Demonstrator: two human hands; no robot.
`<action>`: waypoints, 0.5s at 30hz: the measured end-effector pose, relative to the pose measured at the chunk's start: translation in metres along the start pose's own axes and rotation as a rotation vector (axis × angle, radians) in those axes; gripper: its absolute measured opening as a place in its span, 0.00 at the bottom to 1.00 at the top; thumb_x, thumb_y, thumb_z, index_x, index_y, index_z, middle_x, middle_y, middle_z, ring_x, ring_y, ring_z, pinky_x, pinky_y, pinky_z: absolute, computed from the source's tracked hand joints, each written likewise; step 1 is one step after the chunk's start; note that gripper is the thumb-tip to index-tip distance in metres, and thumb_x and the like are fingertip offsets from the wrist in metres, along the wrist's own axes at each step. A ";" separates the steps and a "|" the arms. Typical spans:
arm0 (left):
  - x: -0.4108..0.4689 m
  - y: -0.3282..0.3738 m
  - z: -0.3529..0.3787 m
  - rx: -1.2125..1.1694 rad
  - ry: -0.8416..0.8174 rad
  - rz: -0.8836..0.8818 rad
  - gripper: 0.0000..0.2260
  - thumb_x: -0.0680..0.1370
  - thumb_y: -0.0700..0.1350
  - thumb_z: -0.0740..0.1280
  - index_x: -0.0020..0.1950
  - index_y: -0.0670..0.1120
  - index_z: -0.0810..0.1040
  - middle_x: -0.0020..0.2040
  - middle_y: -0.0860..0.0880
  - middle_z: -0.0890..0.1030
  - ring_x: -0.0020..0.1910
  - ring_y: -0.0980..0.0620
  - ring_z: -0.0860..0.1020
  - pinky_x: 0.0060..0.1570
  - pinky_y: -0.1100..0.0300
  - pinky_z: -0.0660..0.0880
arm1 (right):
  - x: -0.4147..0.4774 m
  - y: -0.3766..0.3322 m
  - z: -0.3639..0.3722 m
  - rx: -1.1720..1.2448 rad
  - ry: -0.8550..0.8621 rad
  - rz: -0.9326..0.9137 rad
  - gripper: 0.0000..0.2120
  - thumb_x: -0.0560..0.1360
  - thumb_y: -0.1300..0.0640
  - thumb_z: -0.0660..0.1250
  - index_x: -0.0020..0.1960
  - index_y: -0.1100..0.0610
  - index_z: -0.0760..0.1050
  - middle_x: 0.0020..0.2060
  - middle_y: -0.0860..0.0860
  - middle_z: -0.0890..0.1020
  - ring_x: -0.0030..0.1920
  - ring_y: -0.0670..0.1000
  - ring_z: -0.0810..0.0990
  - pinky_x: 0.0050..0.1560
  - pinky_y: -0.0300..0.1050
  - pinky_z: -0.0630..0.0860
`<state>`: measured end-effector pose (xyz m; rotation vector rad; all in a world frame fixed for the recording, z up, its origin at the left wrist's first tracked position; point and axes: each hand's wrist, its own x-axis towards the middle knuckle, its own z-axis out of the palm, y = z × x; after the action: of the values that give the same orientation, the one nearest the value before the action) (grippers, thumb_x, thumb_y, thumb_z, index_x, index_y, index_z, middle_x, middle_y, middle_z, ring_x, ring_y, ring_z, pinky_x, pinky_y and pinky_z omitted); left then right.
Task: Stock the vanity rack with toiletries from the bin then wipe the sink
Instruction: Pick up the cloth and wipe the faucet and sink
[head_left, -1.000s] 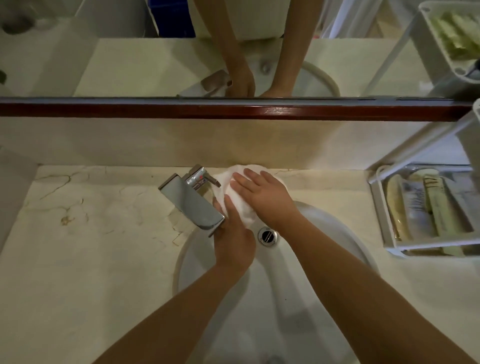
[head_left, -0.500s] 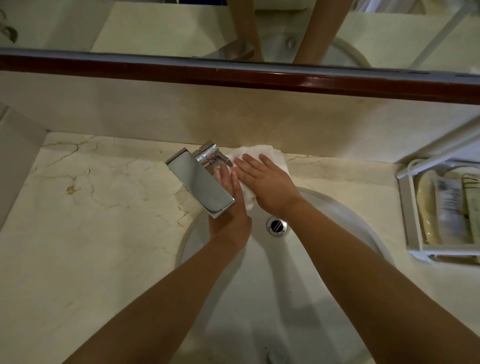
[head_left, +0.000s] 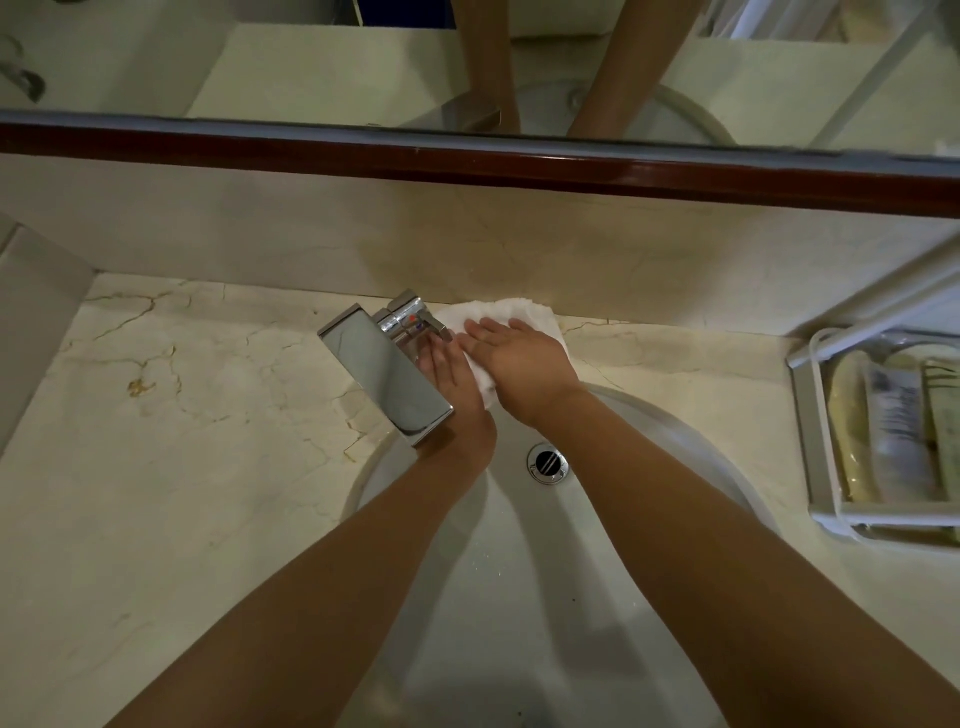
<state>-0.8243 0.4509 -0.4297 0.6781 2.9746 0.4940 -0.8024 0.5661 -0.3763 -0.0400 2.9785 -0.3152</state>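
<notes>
The rack (head_left: 810, 441) stands on the table well to the right of the tap (head_left: 387, 376), and its tray already holds several tubes and sachets (head_left: 893, 431), so the stocking part looks done. No bin shows in this view. What remains is the wiping, and that is under way.

A white cloth (head_left: 511, 314) lies on the table just behind and to the right of the tap, at the back rim of the sink (head_left: 519, 597). The right hand (head_left: 519, 364) is spread flat on the cloth, fingers straight, pressing it down rather than gripping it. The left hand (head_left: 449, 382) lies open too, fingers extended, just right of the spout and partly under it, its fingertips touching the cloth's near edge. So far the work seems to be around the tap base; the bowl itself, with its drain (head_left: 545, 462) in front of and to the right of the tap, probably still needs a pass. A few small specks show on the bowl nearer the person.

The table is pale veined stone with brownish cracks and a stain to the left of the tap. Behind the tap rises a matching splashback, topped by a dark red ledge (head_left: 467, 161) under a mirror (head_left: 311, 67) that reflects both forearms. The light is dim.
</notes>
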 end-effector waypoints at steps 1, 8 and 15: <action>0.008 -0.002 0.002 -0.001 -0.001 -0.001 0.16 0.79 0.41 0.57 0.66 0.39 0.68 0.60 0.39 0.80 0.57 0.41 0.80 0.64 0.47 0.70 | 0.000 0.001 0.000 0.008 0.009 0.011 0.29 0.78 0.64 0.59 0.78 0.54 0.57 0.78 0.51 0.58 0.77 0.50 0.57 0.75 0.46 0.51; 0.011 0.019 -0.004 0.241 -0.156 0.048 0.26 0.81 0.45 0.53 0.77 0.41 0.52 0.78 0.40 0.55 0.77 0.42 0.53 0.75 0.51 0.48 | -0.017 0.010 0.001 0.059 0.043 0.104 0.31 0.77 0.67 0.59 0.78 0.55 0.56 0.77 0.52 0.59 0.77 0.51 0.56 0.75 0.46 0.50; -0.003 0.057 -0.008 0.203 -0.279 0.153 0.40 0.75 0.42 0.62 0.78 0.39 0.39 0.78 0.40 0.39 0.77 0.44 0.37 0.76 0.51 0.39 | -0.049 0.037 0.000 0.090 0.034 0.213 0.32 0.76 0.68 0.58 0.78 0.55 0.55 0.78 0.52 0.58 0.78 0.50 0.55 0.76 0.45 0.49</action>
<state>-0.7988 0.4956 -0.4038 0.9135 2.7434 0.0917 -0.7540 0.6046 -0.3771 0.2921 2.9614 -0.4262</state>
